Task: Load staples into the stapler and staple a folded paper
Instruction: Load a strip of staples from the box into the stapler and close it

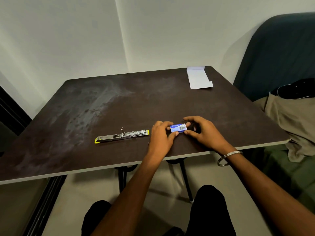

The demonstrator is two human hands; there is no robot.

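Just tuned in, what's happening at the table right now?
A seated person holds a small blue staple box between both hands, the left hand at one end and the right hand at the other, just above the dark table. The stapler lies swung fully open and flat to the left, untouched. The folded paper waits at the far right corner. Whether the box is open yet cannot be told.
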